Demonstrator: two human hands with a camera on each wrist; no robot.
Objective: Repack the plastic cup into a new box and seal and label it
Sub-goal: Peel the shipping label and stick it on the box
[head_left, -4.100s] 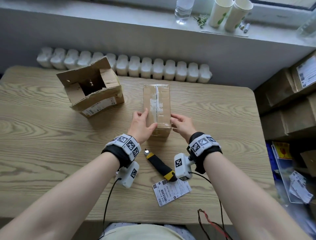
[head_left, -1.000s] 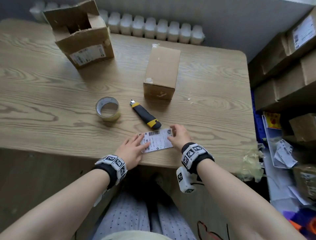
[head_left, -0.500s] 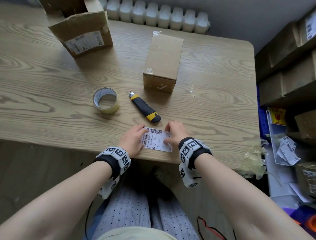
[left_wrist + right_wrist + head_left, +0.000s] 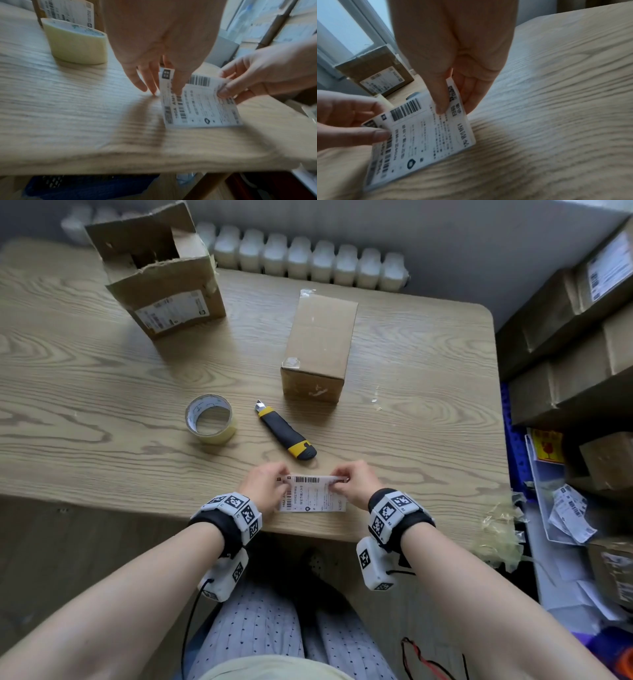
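On the bench (image 4: 85, 392): two boxes, one open (image 4: 161, 278) at 11 o'clock, one sealed (image 4: 320, 337) at 12; one tape roll (image 4: 210, 419); one knife (image 4: 286, 431); one label (image 4: 313, 496); two hands.

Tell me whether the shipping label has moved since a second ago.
Yes. The shipping label has lifted: its far edge tilts up off the table, pinched by both hands, beside the unmoved knife.

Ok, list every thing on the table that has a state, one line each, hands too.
shipping label: far edge lifted off the table, pinched at both upper corners
left hand: grip pinching the label
right hand: grip pinching the label
new box: closed, taped, unlabelled
old box: open, flaps torn
utility knife: lying flat, blade tip showing
tape roll: resting on its side, untouched
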